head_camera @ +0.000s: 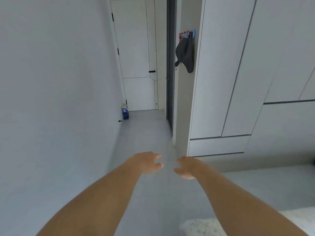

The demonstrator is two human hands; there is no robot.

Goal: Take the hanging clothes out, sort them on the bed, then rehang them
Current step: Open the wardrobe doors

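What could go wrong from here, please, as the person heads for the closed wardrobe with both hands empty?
1. The wardrobe doors show no handles, so the left hand and right hand may fumble the opening.
2. A swinging door might knock the dark cap off its hook rack.
3. The pale rug near the feet could trip them.

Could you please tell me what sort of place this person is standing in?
Probably a home bedroom: closed built-in wardrobe doors on the right, a white door ahead, and a dark cap hanging from wall hooks.
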